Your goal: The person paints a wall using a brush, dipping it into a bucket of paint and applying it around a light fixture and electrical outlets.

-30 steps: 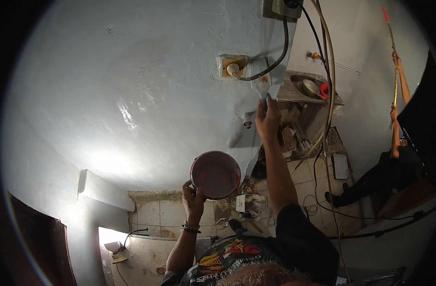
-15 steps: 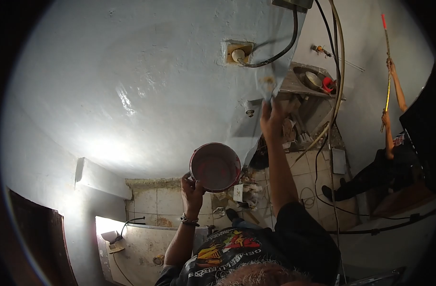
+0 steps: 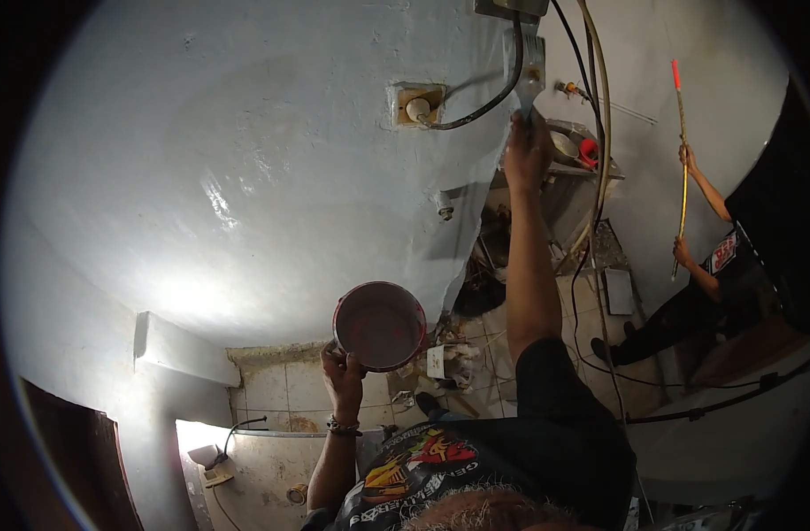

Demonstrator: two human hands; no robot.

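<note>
My left hand [image 3: 344, 382] grips the near-left rim of a round paint bucket [image 3: 380, 326], tilted so its inside shows, with greyish contents and reddish stains on the wall of it. My right hand [image 3: 528, 157] is raised high and closed round the handle of a flat paintbrush [image 3: 529, 81]. The brush's bristles point up along the outer edge of the grey-blue wall [image 3: 316, 168], just below a box [image 3: 511, 8] and beside its dark cable. Left of the brush, a white plug [image 3: 418, 110] sits in a wall socket.
A tap stub [image 3: 445, 206] sticks out of the wall. Cables [image 3: 602, 177] hang right of my arm, before a sink counter holding a red bowl [image 3: 588, 152]. At right another person [image 3: 723, 257] holds a long pole [image 3: 683, 190]. Debris [image 3: 453, 363] lies on the tiles.
My right hand has moved the brush up along the wall's edge, from below the socket to beside the box. The view has shifted slightly. The left hand still holds the bucket.
</note>
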